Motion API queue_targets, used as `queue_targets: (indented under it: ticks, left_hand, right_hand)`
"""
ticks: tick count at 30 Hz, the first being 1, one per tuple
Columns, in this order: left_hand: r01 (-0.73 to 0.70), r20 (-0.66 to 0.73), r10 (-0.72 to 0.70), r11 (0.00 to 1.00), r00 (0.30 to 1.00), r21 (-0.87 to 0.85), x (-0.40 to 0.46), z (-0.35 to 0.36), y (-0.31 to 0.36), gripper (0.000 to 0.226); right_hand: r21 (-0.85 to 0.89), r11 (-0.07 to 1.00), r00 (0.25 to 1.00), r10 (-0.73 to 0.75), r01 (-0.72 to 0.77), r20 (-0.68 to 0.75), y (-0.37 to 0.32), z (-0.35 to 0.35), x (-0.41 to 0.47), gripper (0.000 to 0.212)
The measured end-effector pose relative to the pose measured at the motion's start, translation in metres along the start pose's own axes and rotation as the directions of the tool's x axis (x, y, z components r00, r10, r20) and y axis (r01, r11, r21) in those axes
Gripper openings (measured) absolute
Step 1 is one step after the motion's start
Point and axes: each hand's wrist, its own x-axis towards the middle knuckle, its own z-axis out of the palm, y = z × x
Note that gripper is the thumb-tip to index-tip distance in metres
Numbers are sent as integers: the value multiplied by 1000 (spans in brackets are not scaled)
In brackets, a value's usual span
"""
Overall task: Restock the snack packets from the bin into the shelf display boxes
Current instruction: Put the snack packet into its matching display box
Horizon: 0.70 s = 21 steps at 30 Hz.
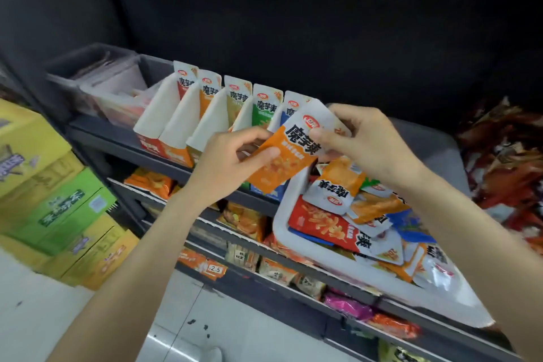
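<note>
So this is mid-restock: both hands are on one orange snack packet [282, 156], held up in front of the row of display boxes [176, 126] on the shelf [123, 141]. The left hand [232, 161] pinches its lower left edge, and the right hand [364, 138] has a pinching grip on the white top end. The white bin [293, 232] sits just below and right, still pretty full of mixed packets. Next move, I'd guess, is sliding it into the orange box, second from the left, upright behind the ones already there. The blue box is mostly hidden behind the packet, and the stuff hanging up top is cut off and blurry.
</note>
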Motion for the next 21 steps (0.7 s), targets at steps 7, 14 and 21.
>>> queue_targets:
  ticks: [7, 14, 21]
  left_hand:
    - [-43, -107, 51, 996, 993, 75, -4, -81, -67, 13]
    - [-25, 0, 25, 994, 1000, 111, 13, -176, -133, 25]
    - [-113, 73, 117, 992, 990, -53, 77, -176, -158, 27]
  right_hand:
    - [-84, 996, 996, -40, 34, -75, -24, 87, 55, 23]
    - [-351, 936, 963, -106, 13, -248, -55, 181, 116, 35]
    - [-292, 950, 758, -113, -107, -643, -57, 193, 161, 8]
